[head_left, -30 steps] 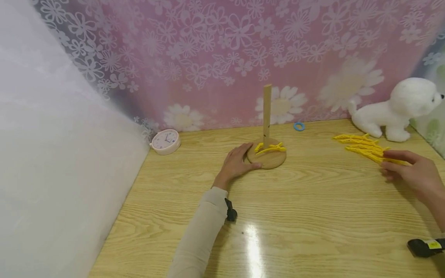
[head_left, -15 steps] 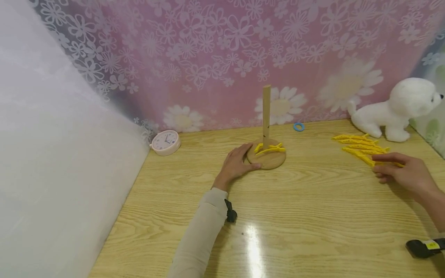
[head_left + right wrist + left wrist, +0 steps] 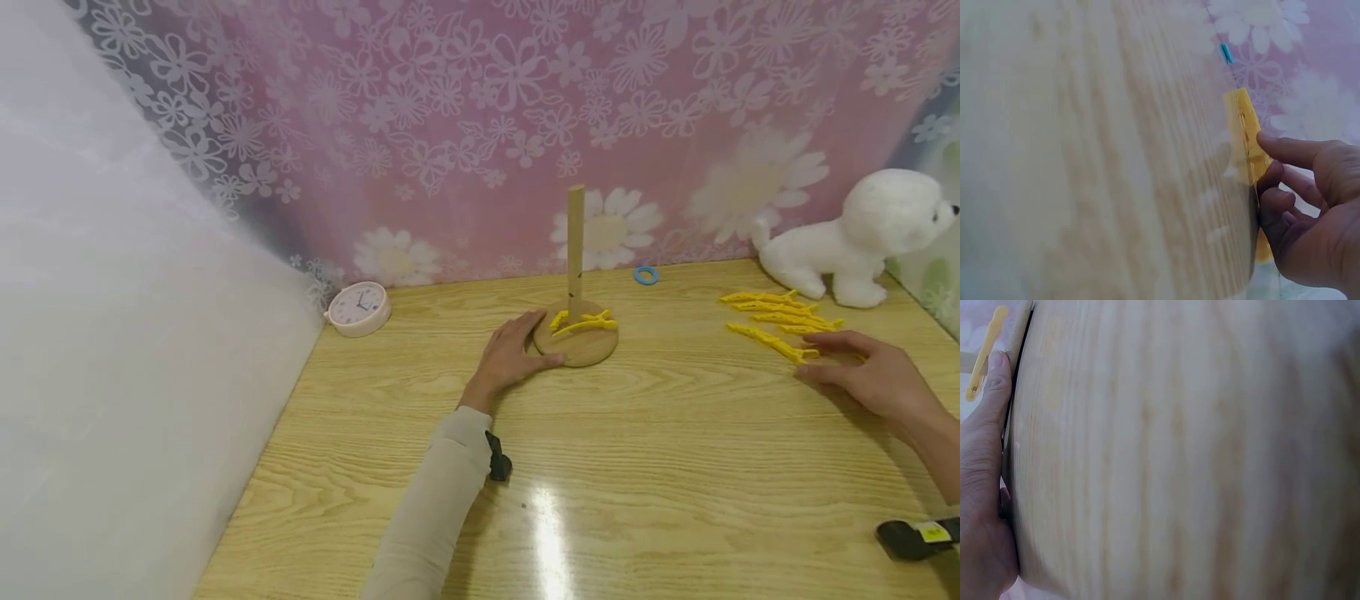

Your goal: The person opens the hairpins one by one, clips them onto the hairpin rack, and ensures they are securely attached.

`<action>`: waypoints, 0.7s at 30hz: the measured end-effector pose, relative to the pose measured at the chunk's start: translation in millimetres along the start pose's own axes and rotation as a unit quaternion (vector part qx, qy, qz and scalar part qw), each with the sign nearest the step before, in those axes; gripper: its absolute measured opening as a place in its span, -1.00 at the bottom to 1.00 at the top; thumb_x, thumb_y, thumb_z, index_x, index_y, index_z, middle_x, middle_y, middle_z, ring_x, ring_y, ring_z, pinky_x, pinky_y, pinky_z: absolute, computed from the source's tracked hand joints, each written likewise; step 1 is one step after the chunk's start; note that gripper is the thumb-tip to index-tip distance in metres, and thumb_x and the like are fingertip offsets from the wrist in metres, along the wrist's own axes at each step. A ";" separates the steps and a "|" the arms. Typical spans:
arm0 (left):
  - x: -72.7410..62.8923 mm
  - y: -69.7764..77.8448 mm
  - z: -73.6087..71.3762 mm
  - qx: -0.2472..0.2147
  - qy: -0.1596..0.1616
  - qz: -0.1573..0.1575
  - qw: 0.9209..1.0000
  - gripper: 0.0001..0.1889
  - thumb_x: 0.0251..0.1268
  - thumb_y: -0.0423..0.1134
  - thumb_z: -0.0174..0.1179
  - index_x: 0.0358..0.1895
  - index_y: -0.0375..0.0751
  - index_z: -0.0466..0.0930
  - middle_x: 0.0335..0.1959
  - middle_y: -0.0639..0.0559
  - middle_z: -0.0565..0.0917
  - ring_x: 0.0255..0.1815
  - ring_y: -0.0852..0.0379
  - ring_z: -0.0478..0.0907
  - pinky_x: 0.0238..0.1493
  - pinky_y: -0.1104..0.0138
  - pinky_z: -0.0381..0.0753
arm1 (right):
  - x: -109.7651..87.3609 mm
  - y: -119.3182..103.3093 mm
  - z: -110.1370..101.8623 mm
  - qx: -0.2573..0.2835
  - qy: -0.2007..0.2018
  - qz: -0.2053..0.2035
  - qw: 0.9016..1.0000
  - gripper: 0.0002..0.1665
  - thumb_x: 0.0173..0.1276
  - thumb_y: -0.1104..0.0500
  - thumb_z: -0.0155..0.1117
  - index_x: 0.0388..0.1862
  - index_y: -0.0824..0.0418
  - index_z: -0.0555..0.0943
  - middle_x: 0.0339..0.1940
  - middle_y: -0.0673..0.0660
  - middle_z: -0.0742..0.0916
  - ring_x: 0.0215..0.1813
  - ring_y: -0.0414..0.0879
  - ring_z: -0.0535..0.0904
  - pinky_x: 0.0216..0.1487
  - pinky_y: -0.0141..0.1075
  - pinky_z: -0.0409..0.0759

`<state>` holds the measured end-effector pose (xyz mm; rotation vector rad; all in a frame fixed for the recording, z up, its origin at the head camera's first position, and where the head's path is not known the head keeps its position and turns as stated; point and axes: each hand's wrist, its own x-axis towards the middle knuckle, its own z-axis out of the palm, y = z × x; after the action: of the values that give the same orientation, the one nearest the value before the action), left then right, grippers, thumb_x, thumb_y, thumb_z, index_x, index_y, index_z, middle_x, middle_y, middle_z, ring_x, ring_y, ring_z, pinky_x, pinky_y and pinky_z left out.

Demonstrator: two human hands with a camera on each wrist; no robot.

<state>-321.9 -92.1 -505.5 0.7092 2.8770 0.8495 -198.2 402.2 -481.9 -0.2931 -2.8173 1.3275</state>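
Observation:
My left hand (image 3: 513, 358) holds the left rim of a round wooden base (image 3: 588, 346), thumb at the front and fingers around the far side. An upright wooden post (image 3: 575, 242) rises from this base. By the post's foot lies a yellow hair clip (image 3: 581, 326). At the right, my right hand (image 3: 877, 371) has its thumb and forefinger apart on either side of the lever end of another long yellow hair clip (image 3: 768, 339), lying on the table. Behind it lie several more yellow hair clips (image 3: 776, 310). In the right wrist view, the fingertips are at a yellow clip (image 3: 1247, 131).
A pink round clock (image 3: 358, 308) stands at the table's back left. Near the patterned cloth (image 3: 480, 142) at the back lies a blue ring (image 3: 646, 275). A white plush dog (image 3: 862, 233) stands at the back right, behind the clips.
The nearest yellow clip has slid left and forward, apart from the pile. My right hand has moved slightly left with it, and its thumb and forefinger have spread. The left hand stays put.

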 end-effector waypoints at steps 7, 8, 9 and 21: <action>-1.3 3.0 -2.4 -0.005 0.000 0.004 1.000 0.04 0.27 0.46 0.25 0.71 0.14 0.04 0.69 0.13 0.15 0.69 0.19 0.02 0.70 0.22 -0.16 | -3.9 -4.0 -0.8 -0.065 0.005 0.008 0.998 -0.11 0.48 -0.17 0.36 0.45 0.48 0.39 0.25 0.55 0.57 -0.15 0.09 0.60 -0.21 -0.17 0.61; -1.6 3.3 -2.5 -0.006 0.000 0.004 1.000 0.04 0.27 0.46 0.25 0.71 0.14 0.04 0.69 0.12 0.15 0.69 0.19 0.02 0.70 0.22 -0.17 | -4.1 -4.6 -0.4 -0.063 0.006 0.011 0.998 -0.14 0.49 -0.16 0.35 0.43 0.47 0.41 0.11 0.46 0.68 -0.32 -0.04 0.57 -0.39 -0.25 0.54; -1.8 3.6 -2.6 -0.006 -0.001 0.004 1.000 0.04 0.27 0.46 0.25 0.71 0.14 0.04 0.69 0.12 0.15 0.69 0.19 0.02 0.70 0.23 -0.17 | -4.2 -5.4 0.4 -0.053 0.007 0.016 0.998 -0.19 0.50 -0.13 0.35 0.43 0.45 0.42 -0.03 0.36 0.75 -0.44 -0.16 0.52 -0.51 -0.31 0.50; -1.7 1.5 -1.3 0.000 -0.001 0.000 1.000 0.04 0.27 0.46 0.24 0.71 0.17 0.02 0.69 0.15 0.13 0.69 0.22 0.00 0.69 0.25 -0.18 | -5.3 -24.6 10.9 0.002 0.016 -0.010 1.000 -0.48 0.64 0.18 0.14 0.41 0.47 0.41 -0.47 -0.01 0.75 -0.54 -0.13 0.59 -0.60 -0.25 0.58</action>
<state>-320.0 -92.3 -503.7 0.7092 2.8753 0.8480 -198.0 377.6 -469.7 -0.2826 -2.7829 1.3136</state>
